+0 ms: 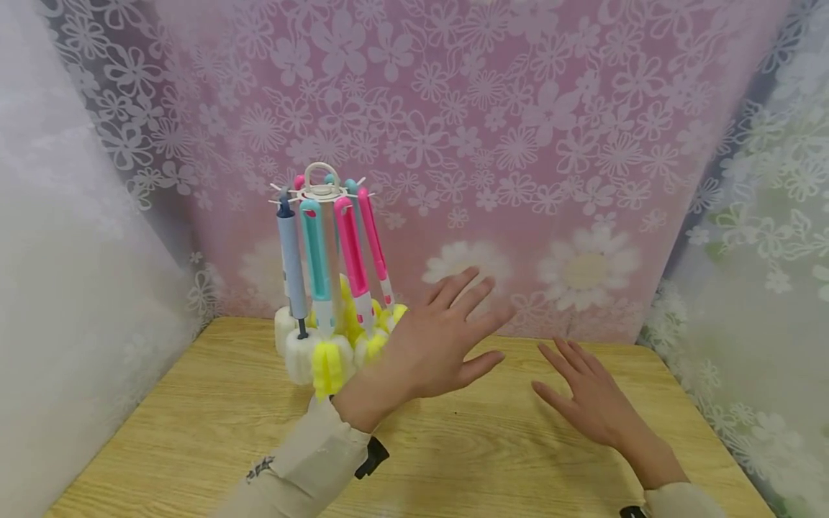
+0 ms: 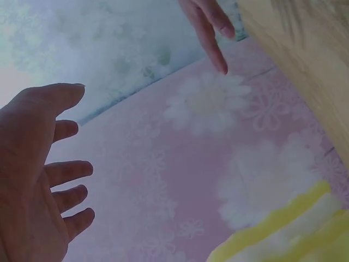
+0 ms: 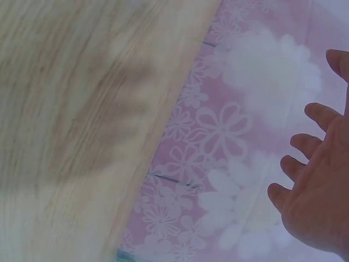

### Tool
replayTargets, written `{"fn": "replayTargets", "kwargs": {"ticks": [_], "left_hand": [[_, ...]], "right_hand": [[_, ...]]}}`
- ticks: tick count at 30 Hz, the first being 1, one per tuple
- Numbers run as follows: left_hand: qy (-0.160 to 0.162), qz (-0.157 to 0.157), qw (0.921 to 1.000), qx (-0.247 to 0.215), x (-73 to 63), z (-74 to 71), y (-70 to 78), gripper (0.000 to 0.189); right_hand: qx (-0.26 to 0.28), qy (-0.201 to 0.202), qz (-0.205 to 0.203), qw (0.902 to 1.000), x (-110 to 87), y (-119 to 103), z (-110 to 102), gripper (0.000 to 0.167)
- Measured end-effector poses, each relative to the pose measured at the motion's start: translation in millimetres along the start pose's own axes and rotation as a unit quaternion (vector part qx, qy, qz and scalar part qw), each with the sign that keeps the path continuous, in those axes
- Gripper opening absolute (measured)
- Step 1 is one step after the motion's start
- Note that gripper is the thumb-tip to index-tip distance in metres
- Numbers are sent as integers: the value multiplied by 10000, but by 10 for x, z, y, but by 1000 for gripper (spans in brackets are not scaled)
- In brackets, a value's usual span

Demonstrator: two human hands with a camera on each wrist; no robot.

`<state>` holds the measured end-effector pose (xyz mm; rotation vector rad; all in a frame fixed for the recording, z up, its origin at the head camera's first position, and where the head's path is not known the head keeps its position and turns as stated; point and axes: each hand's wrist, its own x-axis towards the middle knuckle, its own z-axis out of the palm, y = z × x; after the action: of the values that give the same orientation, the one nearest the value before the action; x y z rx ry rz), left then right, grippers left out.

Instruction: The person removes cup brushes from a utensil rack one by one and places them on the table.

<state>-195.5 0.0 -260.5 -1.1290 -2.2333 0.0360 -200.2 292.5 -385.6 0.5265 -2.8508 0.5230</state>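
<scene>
A white rack (image 1: 324, 191) with a loop on top stands at the left of the table. Sponge bottle brushes hang from its hooks, with a blue-grey handle (image 1: 293, 266), a teal handle (image 1: 317, 252) and a pink handle (image 1: 352, 248) in front. Their sponge heads are white (image 1: 299, 360) and yellow (image 1: 327, 367). My left hand (image 1: 440, 342) is held in front of the rack's right side, fingers extended and spread, partly hiding some sponges. Over the table's right side is my right hand (image 1: 592, 403), its fingers extended. Neither hand holds anything.
The wooden table (image 1: 492, 460) ends at a pink flowered curtain (image 1: 414, 86) behind. Pale flowered sheets hang at the left (image 1: 97, 252) and the right (image 1: 764, 324). In the left wrist view, a yellow-and-white sponge (image 2: 294, 229) shows at the lower right.
</scene>
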Motion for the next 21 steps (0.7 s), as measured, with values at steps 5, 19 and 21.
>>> {"fn": "replayTargets", "kwargs": {"ticks": [5,19,21], "left_hand": [[268,-74,9996,20,56,-238,-189,53],[2520,-645,9645,466,40,-629,-702,36],[2676,-799,9588,524,27,-691,-755,35]], "right_hand": [[-59,18,-62,10000,58,-50,-45,69],[-209,-15,-250,9995,200,-121,-94,70],[-240,-23,-249,9994,211,-134,-93,71]]}}
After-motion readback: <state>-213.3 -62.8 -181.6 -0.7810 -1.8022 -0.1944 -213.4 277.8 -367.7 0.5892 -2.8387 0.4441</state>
